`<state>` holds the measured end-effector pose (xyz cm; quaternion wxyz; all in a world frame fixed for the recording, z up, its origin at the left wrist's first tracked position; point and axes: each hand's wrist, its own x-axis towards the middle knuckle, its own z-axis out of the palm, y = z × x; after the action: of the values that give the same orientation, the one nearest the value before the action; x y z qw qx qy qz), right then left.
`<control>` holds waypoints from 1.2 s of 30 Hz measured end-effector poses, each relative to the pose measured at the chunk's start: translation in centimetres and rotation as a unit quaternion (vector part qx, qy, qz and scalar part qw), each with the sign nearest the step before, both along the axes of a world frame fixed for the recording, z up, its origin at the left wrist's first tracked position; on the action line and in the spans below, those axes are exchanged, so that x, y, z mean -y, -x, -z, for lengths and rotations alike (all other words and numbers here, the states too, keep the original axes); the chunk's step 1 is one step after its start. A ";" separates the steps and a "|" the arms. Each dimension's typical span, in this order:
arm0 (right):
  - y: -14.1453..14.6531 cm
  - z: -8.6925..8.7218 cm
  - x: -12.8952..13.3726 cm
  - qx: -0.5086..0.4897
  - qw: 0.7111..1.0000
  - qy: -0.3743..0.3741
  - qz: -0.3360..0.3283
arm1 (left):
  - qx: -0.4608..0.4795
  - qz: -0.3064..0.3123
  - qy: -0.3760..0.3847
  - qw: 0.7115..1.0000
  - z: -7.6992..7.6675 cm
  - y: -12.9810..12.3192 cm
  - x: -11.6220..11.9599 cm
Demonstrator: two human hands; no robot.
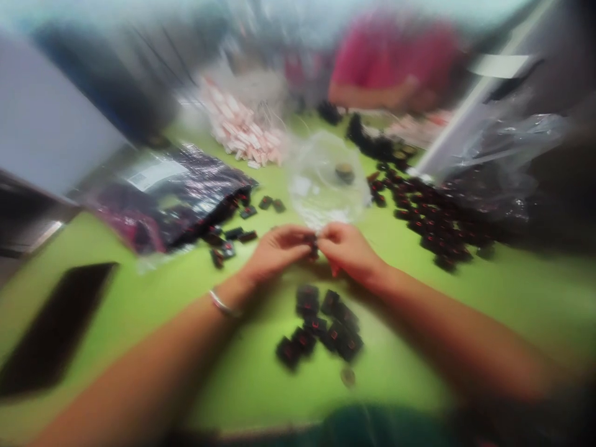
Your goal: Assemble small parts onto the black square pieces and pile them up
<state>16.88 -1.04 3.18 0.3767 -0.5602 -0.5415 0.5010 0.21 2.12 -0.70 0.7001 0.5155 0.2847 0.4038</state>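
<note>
My left hand (282, 249) and my right hand (347, 249) meet over the green table (405, 379), fingertips pinched together. Between them is a small dark piece (313, 242), mostly covered by the fingers; both hands seem closed on it. Just below my hands lies a loose group of black blocks (315, 325) with red marks. Beyond my fingertips is a clear plastic bag (326, 177) with a few small items in it. More dark pieces (234, 234) are scattered to the left of my left hand.
Many black pieces (431, 223) are heaped at the right beside crumpled clear plastic (503, 161). A shiny bag (181, 192) and a dark flat object (58, 326) are at the left. Pale pink pieces (249, 133) are piled behind. Across the table is a person in pink (391, 56).
</note>
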 end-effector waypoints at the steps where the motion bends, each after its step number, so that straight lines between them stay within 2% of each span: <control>1: 0.0 0.1 -0.1 0.026 1.000 -0.002 0.001 | -0.016 -0.006 -0.020 1.000 0.0 0.0 0.0; 5: -0.2 0.3 -0.2 0.076 0.997 -0.004 -0.011 | -0.048 -0.010 -0.060 0.997 -0.2 -0.1 0.1; 10: -0.8 -0.1 0.1 0.005 0.999 -0.009 -0.043 | -0.071 -0.011 -0.074 0.995 -0.1 -0.5 0.7; 12: -1.0 0.1 0.0 0.061 0.996 -0.009 -0.067 | -0.113 0.009 -0.098 0.989 0.0 -0.7 0.9; 14: -1.3 0.4 -0.3 0.136 0.988 -0.003 -0.076 | -0.181 -0.016 -0.167 0.969 -0.2 -0.4 0.7; 15: -1.5 0.6 -0.5 0.168 0.982 0.000 -0.080 | -0.227 -0.060 -0.223 0.946 -0.5 -0.1 0.3; 16: -1.6 0.8 -0.6 0.199 0.976 -0.002 -0.088 | -0.280 -0.122 -0.290 0.907 -0.8 0.4 -0.2; 18: -1.9 0.8 -0.7 0.263 0.955 -0.022 -0.133 | -0.394 -0.240 -0.403 0.790 -1.6 1.7 -1.4; 19: -2.0 0.7 -0.7 0.290 0.940 -0.036 -0.175 | -0.450 -0.269 -0.431 0.734 -1.9 2.3 -2.0; 20: -2.1 0.6 -0.6 0.310 0.922 -0.046 -0.227 | -0.505 -0.281 -0.436 0.690 -2.3 2.9 -2.5; 21: -2.1 0.5 -0.6 0.319 0.904 -0.049 -0.281 | -0.549 -0.282 -0.427 0.661 -2.6 3.3 -2.9; 23: -2.2 0.2 -0.5 0.321 0.881 -0.050 -0.344 | -0.611 -0.241 -0.418 0.627 -2.8 3.5 -3.2; 24: -2.3 0.2 -0.5 0.325 0.882 -0.057 -0.337 | -0.629 -0.213 -0.420 0.618 -2.8 3.3 -3.1; 26: -2.5 0.4 -0.9 0.346 0.901 -0.095 -0.245 | -0.650 -0.162 -0.435 0.601 -2.6 2.7 -2.6; 28: -2.9 0.7 -1.5 0.360 0.914 -0.137 -0.126 | -0.656 -0.125 -0.449 0.593 -2.3 2.2 -2.1; 30: -3.4 1.1 -2.0 0.359 0.918 -0.157 -0.057 | -0.642 -0.091 -0.458 0.608 -1.8 1.8 -1.9; 33: -3.8 1.6 -2.4 0.378 0.909 -0.170 -0.038 | -0.577 -0.082 -0.459 0.670 -1.1 1.8 -2.1; 36: -3.9 2.1 -2.6 0.411 0.889 -0.197 -0.045 | -0.480 -0.160 -0.425 0.751 -0.9 1.8 -2.3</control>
<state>20.77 1.51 1.07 0.2003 -0.6052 -0.7603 0.1250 -1.55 4.47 0.22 0.1052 0.8325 0.4611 0.2887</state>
